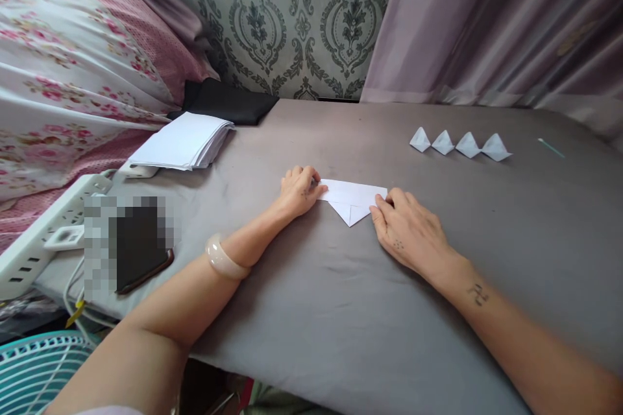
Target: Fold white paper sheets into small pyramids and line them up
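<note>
A partly folded sheet of white paper (351, 192) lies on the grey cloth in front of me. Its upper part is a long flat band, and a triangular point sticks out below, toward me. My left hand (298, 192) pinches the band's left end between thumb and fingers. At the right end, my right hand (411, 227) grips the paper's edge with thumb and index finger. Some fingertips of both hands are hidden. Farther off to the right, several small folded white paper shapes (468, 145) stand in a row, each with a peaked top.
A stack of white paper (182, 141) sits at the left, near a black folder-like item (228, 100). Closer on that side are a dark phone (141, 253), a white power strip (53, 227) with cables and a teal basket-like grille (41, 373). A thin pale stick (551, 147) lies far right.
</note>
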`<state>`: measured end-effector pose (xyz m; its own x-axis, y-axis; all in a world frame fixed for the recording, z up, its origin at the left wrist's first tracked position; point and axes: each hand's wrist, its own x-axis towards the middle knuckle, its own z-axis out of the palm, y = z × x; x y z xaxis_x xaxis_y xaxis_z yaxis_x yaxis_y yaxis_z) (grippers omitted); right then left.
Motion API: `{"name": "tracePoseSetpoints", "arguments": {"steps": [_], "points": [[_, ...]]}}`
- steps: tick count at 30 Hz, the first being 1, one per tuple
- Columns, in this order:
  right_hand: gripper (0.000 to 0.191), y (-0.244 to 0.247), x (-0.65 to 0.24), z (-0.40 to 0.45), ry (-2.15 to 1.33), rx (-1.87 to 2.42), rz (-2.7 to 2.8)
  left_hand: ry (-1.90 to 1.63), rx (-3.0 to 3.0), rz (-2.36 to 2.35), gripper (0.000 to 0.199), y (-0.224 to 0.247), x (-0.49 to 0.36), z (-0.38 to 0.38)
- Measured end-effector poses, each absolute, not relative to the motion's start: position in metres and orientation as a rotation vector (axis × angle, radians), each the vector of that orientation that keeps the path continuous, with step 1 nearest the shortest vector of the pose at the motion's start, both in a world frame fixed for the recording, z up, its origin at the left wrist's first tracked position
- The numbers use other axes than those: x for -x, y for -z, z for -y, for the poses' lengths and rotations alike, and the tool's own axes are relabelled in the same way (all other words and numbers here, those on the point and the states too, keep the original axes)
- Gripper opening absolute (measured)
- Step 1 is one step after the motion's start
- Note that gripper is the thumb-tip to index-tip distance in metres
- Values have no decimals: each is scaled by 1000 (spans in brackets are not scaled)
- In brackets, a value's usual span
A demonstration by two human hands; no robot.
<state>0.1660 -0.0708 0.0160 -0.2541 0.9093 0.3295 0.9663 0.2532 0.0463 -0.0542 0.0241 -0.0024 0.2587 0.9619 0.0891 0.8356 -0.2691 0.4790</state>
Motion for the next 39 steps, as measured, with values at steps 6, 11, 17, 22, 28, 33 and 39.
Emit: {"name": "tracePoseSetpoints", "arguments": {"steps": [6, 11, 17, 22, 28, 33, 39], "points": [[37, -12, -186, 64, 222, 1776, 2166, -508, -2113, -1541, 36, -6, 63, -29], [15, -1, -199, 45, -55, 1746, 1935, -505, -2114, -1478, 26, -7, 62, -30], [54, 9, -205, 35, -384, 1614, 1732, -767, -1901, -1254, 20, -1, 61, -31], [53, -3, -206, 35, -762, 1493, 1527, -989, -1627, -978, 26, -7, 56, -30], [41, -15, -210, 36, -1125, 1341, 1295, -922, -1360, -896, 37, -20, 59, -26], [37, -15, -213, 35, -1135, 1297, 1306, -783, -1426, -911, 30, -26, 69, -26], [33, -26, -221, 35, -1091, 1312, 1470, -798, -1509, -797, 25, -31, 71, -22]]}}
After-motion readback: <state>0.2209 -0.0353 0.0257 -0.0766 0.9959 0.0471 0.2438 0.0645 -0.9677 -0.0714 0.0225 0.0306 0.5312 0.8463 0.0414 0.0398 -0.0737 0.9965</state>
